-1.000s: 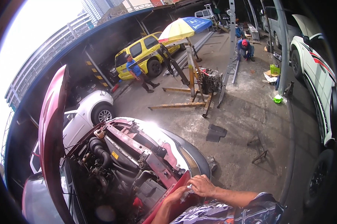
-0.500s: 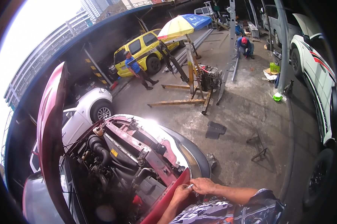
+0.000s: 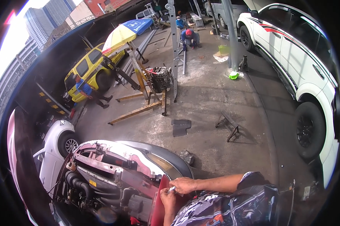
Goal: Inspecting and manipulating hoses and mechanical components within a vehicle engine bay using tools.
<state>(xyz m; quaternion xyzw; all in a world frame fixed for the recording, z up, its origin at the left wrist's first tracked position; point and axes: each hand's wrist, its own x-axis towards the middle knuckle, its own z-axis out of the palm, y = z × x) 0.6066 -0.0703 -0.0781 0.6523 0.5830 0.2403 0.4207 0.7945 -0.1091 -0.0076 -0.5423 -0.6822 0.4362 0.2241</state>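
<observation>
Both my hands meet at the red fender edge [image 3: 157,203] of a car with its hood [image 3: 17,158] raised. My right hand [image 3: 184,185] reaches in from the right and pinches a small thin pale object [image 3: 172,188]; what it is I cannot tell. My left hand [image 3: 166,196] sits just below and left of it, fingers curled against the fender edge and touching the same spot. The open engine bay [image 3: 102,180], with hoses and a radiator support, lies to the left of my hands.
A white car [image 3: 58,141] stands beyond the engine bay and a white SUV [image 3: 301,71] stands at right. Farther off are a yellow car [image 3: 89,66], a person in blue [image 3: 85,90], an engine on a hoist [image 3: 160,77], an umbrella [image 3: 126,32], crouching people [image 3: 189,37], jack stands [image 3: 230,126] and a dark mat [image 3: 180,127].
My hands stay together at the fender edge, shifting slightly. My head has turned a little, so the yard slides across the view. The person in blue stays by the yellow car.
</observation>
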